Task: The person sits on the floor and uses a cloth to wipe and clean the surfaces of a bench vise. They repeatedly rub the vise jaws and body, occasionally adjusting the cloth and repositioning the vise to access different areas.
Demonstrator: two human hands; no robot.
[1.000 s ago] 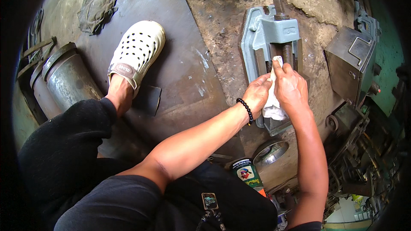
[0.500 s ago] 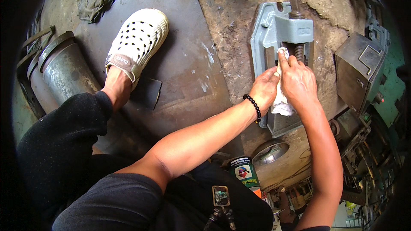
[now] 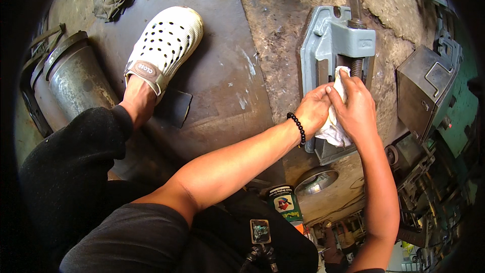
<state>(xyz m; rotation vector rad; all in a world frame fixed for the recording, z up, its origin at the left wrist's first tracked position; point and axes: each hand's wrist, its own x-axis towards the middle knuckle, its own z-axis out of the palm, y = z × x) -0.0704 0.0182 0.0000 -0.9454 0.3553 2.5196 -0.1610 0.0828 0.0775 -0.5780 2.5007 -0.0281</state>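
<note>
A grey-painted machine vise (image 3: pixel 356 42) with a threaded screw (image 3: pixel 356 66) lies on the floor in front of me. My right hand (image 3: pixel 357 107) is closed round a crumpled white rag (image 3: pixel 334 132), pressing its upper end down between the vise's side rails. Close against it, my left hand (image 3: pixel 311 110), with a black bead bracelet at the wrist, has its fingers bent at the rag's left edge. The two hands touch near the thumbs. The left fingertips are partly hidden by the rag and the right hand.
A metal box (image 3: pixel 426 88) with a wire handle stands right of the vise. Nearer me are a round metal dish (image 3: pixel 317 179) and a green paint can (image 3: pixel 286 205). My foot in a white clog (image 3: pixel 164 45) rests on a steel sheet (image 3: pixel 222 71); metal cylinders (image 3: pixel 83 76) lie at left.
My right hand has drawn the rag slightly nearer to me along the vise, and its index finger, stretched out before, is now bent. The left hand has stayed nearly in place.
</note>
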